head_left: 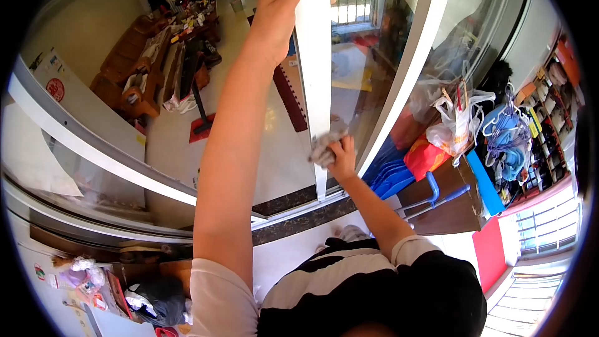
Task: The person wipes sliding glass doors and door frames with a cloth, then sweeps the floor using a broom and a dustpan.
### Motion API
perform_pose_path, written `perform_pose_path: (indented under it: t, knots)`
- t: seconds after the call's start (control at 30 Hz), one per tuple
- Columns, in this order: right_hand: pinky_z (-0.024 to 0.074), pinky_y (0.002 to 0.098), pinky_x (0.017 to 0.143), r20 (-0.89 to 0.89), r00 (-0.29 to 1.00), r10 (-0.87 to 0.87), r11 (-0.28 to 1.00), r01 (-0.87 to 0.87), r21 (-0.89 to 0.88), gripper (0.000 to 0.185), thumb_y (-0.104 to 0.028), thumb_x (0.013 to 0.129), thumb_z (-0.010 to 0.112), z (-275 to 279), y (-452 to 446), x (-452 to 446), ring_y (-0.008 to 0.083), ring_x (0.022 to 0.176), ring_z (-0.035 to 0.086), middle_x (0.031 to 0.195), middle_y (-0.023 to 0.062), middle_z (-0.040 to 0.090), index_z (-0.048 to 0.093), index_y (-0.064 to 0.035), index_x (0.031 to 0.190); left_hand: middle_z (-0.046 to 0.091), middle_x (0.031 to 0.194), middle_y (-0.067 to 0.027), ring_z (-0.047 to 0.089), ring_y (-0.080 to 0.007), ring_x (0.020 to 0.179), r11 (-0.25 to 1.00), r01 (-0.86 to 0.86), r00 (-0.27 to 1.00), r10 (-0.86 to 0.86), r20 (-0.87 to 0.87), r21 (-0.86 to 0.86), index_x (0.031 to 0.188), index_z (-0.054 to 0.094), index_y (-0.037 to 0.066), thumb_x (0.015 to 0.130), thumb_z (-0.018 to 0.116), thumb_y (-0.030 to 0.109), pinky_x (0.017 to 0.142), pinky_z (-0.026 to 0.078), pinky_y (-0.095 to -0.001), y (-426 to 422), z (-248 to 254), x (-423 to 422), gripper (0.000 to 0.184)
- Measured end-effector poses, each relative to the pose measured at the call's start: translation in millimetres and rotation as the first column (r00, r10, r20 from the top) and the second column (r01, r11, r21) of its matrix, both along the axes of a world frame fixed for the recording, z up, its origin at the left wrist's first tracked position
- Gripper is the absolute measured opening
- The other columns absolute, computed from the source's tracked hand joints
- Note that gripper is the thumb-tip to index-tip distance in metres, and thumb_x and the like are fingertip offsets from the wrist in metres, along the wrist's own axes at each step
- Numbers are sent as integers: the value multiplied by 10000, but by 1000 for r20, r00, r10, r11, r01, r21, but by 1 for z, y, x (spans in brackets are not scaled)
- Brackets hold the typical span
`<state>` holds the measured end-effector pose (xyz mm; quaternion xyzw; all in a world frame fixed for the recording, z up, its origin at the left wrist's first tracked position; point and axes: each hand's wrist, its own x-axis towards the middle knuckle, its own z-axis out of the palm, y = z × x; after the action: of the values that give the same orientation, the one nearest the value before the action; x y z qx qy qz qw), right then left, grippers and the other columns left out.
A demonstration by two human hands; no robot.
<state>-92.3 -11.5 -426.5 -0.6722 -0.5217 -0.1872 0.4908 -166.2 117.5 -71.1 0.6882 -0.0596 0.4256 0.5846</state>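
Observation:
My left hand (282, 3) grips the upper part of a white sliding door frame (314, 43), its thumb against the frame's face and its fingers wrapped round the edge. Lower down, my right hand (342, 157) holds a crumpled grey cloth (327, 148) against the same white frame, near its bottom end. Glass panes (359, 81) stand to the right of the frame, with reflections in them. Below the door, a floor track (299, 210) runs beside a dark speckled stone strip (287, 226).
Beyond the door are a brown leather sofa (128, 56), a cluttered table (196, 28) and a red dustpan (201, 130). On the right stand a brown box (437, 196), plastic bags (458, 118), hangers (508, 128) and a full rack (552, 118). A black bag (159, 299) lies lower left.

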Motion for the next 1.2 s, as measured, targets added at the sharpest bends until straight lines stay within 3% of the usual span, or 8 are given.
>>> perform_pose_path:
  t: [0.17, 0.27, 0.33, 0.43, 0.5, 0.67, 0.93, 1.2]
  knots:
    - [417, 423, 723, 13, 999, -41, 990, 39, 136, 371, -27, 509, 686, 17, 3, 9, 354, 917, 481, 1025, 120, 528, 633, -131, 861, 543, 1157, -152, 539, -229, 1066, 995, -95, 993, 95, 67, -3, 1224, 388, 34, 939, 476, 419, 874, 443, -355, 1, -3, 3, 488]
    - [412, 410, 686, 170, 985, 25, 909, -93, 406, 391, -44, 480, 690, 122, 18, 15, 329, 885, 488, 1020, 97, 538, 655, -142, 857, 446, 1283, -154, 412, -200, 1225, 991, -124, 983, 129, 127, -53, 1325, 337, 14, 926, 507, 429, 1036, 303, -325, 0, -7, 13, 601]
    - [397, 413, 688, 242, 969, 43, 921, -132, 367, 442, -52, 452, 678, 178, 24, 13, 322, 886, 487, 1012, 119, 526, 671, -154, 882, 455, 1265, -152, 408, -203, 1224, 991, -85, 992, 93, 82, -102, 1320, 335, 16, 926, 507, 433, 1034, 301, -326, -7, -4, 7, 599]
    - [387, 417, 710, 202, 975, 95, 876, -179, 449, 443, -59, 436, 670, 156, 34, 11, 327, 887, 484, 992, 130, 511, 668, -156, 869, 496, 1221, -170, 464, -238, 1180, 977, -142, 990, 141, -18, -159, 1300, 375, 18, 934, 486, 394, 993, 366, -364, -18, -1, 4, 536]
    - [385, 412, 726, 159, 979, 127, 904, -181, 387, 379, -101, 474, 719, 94, 28, 9, 335, 882, 484, 955, 123, 496, 652, -144, 845, 609, 1045, -160, 634, -261, 917, 992, -123, 990, 124, 70, -19, 1147, 428, 43, 952, 437, 422, 706, 547, -352, -11, -7, 6, 426]
    - [423, 401, 725, -142, 988, 56, 987, -34, 156, 299, -87, 519, 756, 8, 13, -6, 341, 883, 501, 964, 120, 542, 626, -118, 786, 610, 1020, -166, 638, -272, 897, 988, -157, 985, 157, 67, -5, 1181, 420, 37, 949, 429, 444, 683, 547, -343, -14, -7, 7, 469]
    - [406, 415, 716, 55, 997, 53, 890, -72, 451, 379, -158, 474, 793, 164, 29, 0, 337, 887, 492, 959, 125, 519, 628, -105, 810, 607, 1025, -164, 629, -258, 910, 991, -130, 987, 131, 91, -16, 1205, 410, 32, 934, 445, 474, 706, 539, -340, -8, -11, 8, 520]
    - [431, 383, 806, -74, 996, -47, 877, 76, 474, 378, -94, 551, 808, 83, 42, -17, 319, 967, 533, 1038, 154, 498, 591, -62, 859, 568, 1110, -151, 598, -244, 1002, 1000, 22, 999, -22, -31, 5, 1214, 407, 18, 935, 416, 498, 769, 530, -357, 13, -10, 3, 555]
